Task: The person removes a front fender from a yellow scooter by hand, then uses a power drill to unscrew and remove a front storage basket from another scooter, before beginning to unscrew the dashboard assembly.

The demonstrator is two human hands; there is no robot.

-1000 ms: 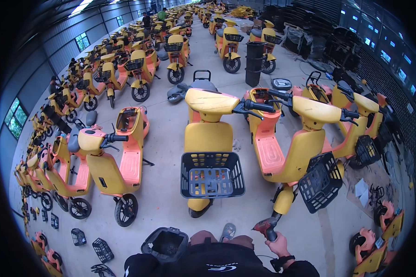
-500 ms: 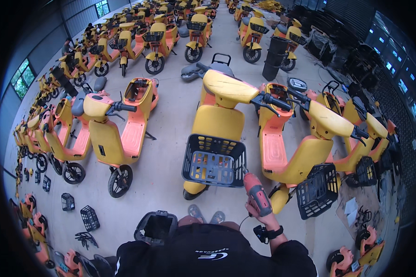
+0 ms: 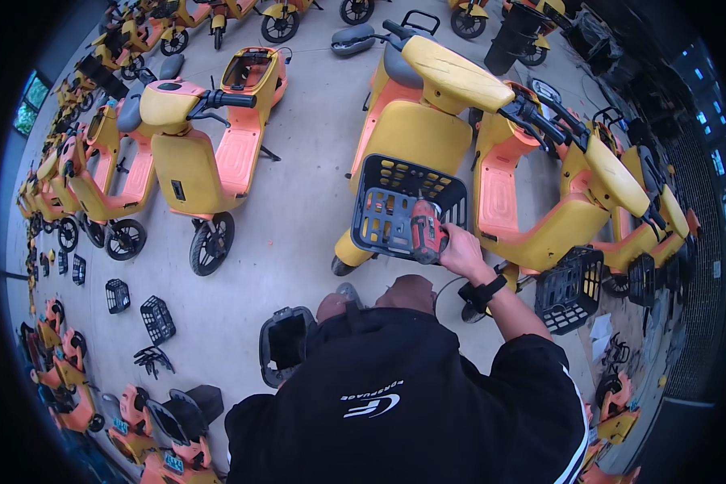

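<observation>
My right hand [image 3: 460, 252] grips a red and black power drill [image 3: 425, 222] inside the black plastic basket [image 3: 377, 218] on the front of a yellow and pink scooter [image 3: 415, 137], bit pointing at the basket's back part; I cannot tell whether it touches. A black strapped device [image 3: 484, 292] is on my right wrist, with a cable nearby. My left hand is hidden from view by my body in the black top.
Yellow and pink scooters [image 3: 185, 173] stand in rows left, right and beyond. A black open container [image 3: 270, 355] lies by my legs. Loose baskets [image 3: 157, 319] sit on the grey floor at left. Dark stacked material [image 3: 597, 56] lines the right wall.
My right hand has raised the drill from low beside my legs and moved it forward into the middle basket. My view has tipped down, with my body leaning forward.
</observation>
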